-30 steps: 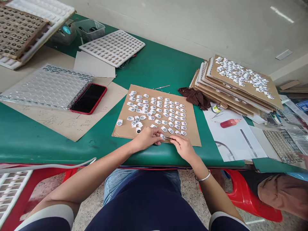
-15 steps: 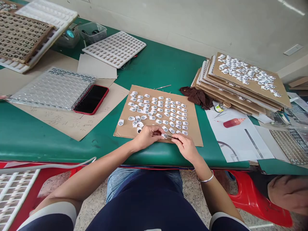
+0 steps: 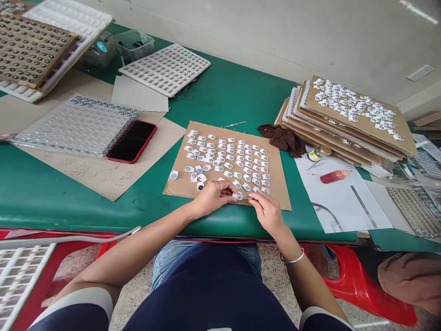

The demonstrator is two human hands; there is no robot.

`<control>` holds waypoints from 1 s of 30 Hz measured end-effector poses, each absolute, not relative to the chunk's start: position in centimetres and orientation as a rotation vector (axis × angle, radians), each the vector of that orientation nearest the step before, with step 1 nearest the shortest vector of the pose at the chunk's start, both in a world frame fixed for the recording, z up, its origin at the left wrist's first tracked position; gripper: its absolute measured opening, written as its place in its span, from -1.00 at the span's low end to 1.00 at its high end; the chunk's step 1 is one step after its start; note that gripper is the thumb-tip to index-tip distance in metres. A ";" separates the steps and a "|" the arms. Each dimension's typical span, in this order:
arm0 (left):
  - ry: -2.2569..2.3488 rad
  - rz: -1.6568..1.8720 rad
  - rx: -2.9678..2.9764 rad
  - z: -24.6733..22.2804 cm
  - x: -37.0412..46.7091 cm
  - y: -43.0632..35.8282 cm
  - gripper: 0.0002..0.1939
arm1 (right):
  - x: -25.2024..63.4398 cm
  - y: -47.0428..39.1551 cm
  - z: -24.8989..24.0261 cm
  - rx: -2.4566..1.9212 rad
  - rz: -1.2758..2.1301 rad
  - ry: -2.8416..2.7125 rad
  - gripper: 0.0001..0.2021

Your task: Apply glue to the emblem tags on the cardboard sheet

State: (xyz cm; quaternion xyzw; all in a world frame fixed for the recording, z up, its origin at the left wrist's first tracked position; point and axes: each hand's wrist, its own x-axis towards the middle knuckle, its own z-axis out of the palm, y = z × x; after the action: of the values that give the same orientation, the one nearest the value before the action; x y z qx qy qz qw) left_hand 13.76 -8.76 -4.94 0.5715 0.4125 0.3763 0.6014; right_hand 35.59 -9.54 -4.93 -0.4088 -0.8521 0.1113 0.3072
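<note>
I can't read any word, brand or number for certain. Pen marks run in short rows over the bare part of the cardboard (image 3: pixel 86 172) to my left, some looking like figures, all too faint and small to make out. The jar (image 3: pixel 319 153) to my right wears a yellow-green label whose print is too small for me. Faint lines of print cross the upper part of the white paper (image 3: pixel 347 188) beside it, also illegible. The tag (image 3: pixel 239 196) at my left hand's (image 3: pixel 216 197) fingertips bears dark marks I can't decipher.
</note>
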 end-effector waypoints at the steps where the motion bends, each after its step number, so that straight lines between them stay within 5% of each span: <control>1: 0.951 0.872 1.333 -5.0 13.7 -8.8 -0.80 | 35.6 -9.5 -4.9 -1.080 0.292 -2.257 -0.83; 21: 0.939 0.859 1.407 -5.3 13.5 -8.7 -0.85 | 36.2 -9.1 -4.8 -1.060 0.182 -2.348 -0.82; 30: 0.890 0.821 0.953 -4.8 13.7 -8.5 -0.69 | 35.3 -9.3 -4.3 -1.041 -0.067 -2.396 -0.87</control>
State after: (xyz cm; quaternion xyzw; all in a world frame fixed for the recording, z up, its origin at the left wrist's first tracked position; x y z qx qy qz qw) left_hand 13.70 -8.45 -4.82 0.4308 0.4021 0.3711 0.7176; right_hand 35.26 -9.25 -4.30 -0.3845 -0.8851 -0.0247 0.2611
